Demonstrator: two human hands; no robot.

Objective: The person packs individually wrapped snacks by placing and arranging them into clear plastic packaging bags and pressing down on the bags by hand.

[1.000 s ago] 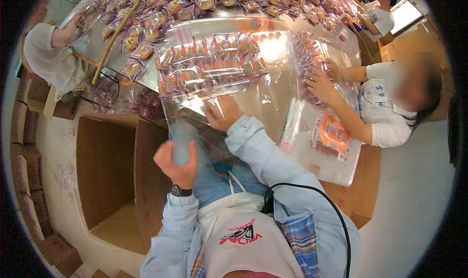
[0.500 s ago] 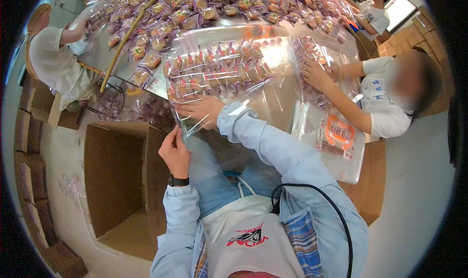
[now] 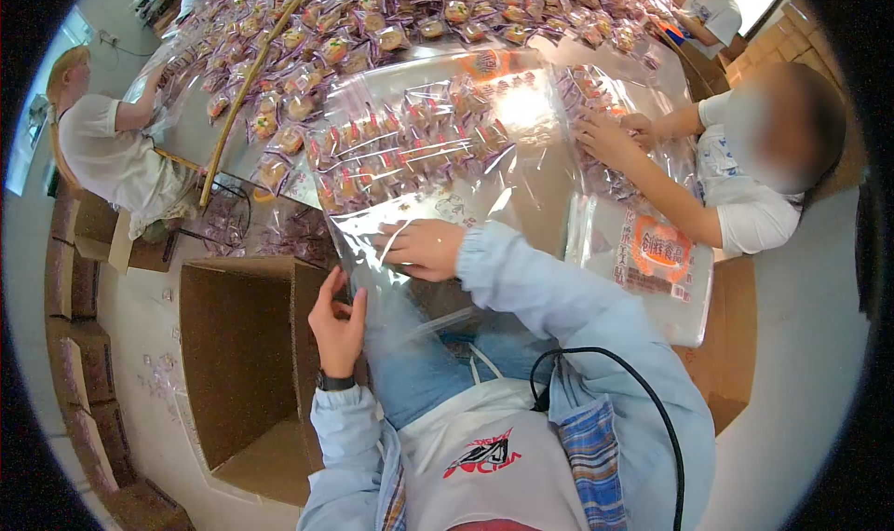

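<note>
A large clear plastic bag [image 3: 484, 182] lies at the table's near edge, with rows of small wrapped cakes [image 3: 400, 154] inside. Its loose, shiny end drapes toward my lap. My right hand [image 3: 424, 249] rests flat on that loose film, just below the rows, fingers stretched out. At the bag's left edge is my left hand [image 3: 337, 326], thumb and forefinger apart beside the film; whether they touch it is hard to see. To the right, a stack of flat printed bags [image 3: 652, 261] lies with orange labels.
Loose wrapped cakes [image 3: 372, 28] heap across the far table, with a bamboo pole [image 3: 256, 74] over them. An open carton [image 3: 237, 363] stands at my left. A co-worker [image 3: 754, 177] on the right handles another filled bag [image 3: 582, 93]; another person [image 3: 130, 130] works at left.
My right hand has slid off the cake rows toward me and rightward onto the loose film. My left hand's fingers, earlier pinching the bag's corner, have parted. More of the loose end shows.
</note>
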